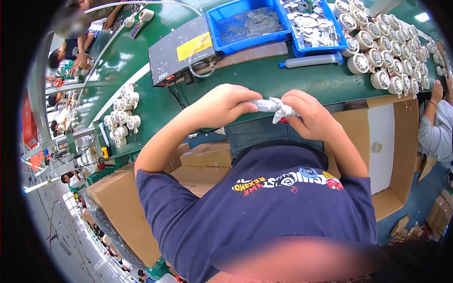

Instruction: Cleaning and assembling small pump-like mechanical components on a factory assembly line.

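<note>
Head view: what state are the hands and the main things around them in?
Left hand, closed on one end of the pale tube.
Right hand, closed around the crumpled wrap.
Pale tube, held between both hands.
Crumpled wrap, bunched at the tube's right end.
Left blue tray, holding grey scraps.
Right blue tray, heaped with small pale pieces.
Grey metal box, power state unclear.
Cardboard box, open.

- Navy T-shirt (255,212), creased, nearer the wearer than both hands.
- Short matching sleeves (163,210), behind each hand.
- Chest print (273,182) with white, yellow and red lettering, below the hands.
- Round blue emblem (307,173), below the right hand (310,113).
- Dark blue-grey trousers (273,133), just below the hands.
</note>
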Tool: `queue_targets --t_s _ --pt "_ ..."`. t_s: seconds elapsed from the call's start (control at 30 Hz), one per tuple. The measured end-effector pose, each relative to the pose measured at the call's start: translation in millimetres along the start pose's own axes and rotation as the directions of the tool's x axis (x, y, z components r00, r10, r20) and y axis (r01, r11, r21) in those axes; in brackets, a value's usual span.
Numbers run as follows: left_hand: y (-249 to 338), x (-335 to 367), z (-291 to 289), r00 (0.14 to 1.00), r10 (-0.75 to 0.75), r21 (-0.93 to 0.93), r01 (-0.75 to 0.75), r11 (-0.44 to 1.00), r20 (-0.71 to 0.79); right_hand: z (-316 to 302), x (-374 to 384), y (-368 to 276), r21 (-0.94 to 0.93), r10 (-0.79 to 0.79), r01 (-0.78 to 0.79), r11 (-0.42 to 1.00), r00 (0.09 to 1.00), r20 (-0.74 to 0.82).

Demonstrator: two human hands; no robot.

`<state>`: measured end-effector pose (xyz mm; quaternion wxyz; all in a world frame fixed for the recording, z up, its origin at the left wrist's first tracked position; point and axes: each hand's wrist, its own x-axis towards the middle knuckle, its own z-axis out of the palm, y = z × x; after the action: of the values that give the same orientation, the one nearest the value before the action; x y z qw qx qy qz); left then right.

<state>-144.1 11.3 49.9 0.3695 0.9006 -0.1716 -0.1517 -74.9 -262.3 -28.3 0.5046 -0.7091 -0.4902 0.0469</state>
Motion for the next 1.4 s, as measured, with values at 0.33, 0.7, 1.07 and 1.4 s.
queue_targets --t_s 0.33,0.7,1.07,1.4 --pt "8.5 5.7 -1.6 0.779 -0.202 -0.335 0.468 0.818 0.594 -25.7 10.1 -8.5 -0.27 -0.388 0.53 0.804 0.811 0.437" --pt "-3.7 -3.6 14.2 0.907 -0.134 -0.188 0.224 0.956 0.398 17.9 -15.2 12.7 0.134 -0.272 0.247 0.96 0.937 0.218" --pt "-3.7 -2.9 30.3 0.897 0.383 0.695 -0.132 0.707 -0.219 28.7 -7.5 -6.0 0.846 0.572 -0.53 0.058 0.712 0.407" --pt "8.4 0.0 18.0 0.925 0.334 0.645 -0.145 0.751 -0.181 40.2 -12.1 4.3 0.799 0.511 -0.312 0.514 0.86 0.007"
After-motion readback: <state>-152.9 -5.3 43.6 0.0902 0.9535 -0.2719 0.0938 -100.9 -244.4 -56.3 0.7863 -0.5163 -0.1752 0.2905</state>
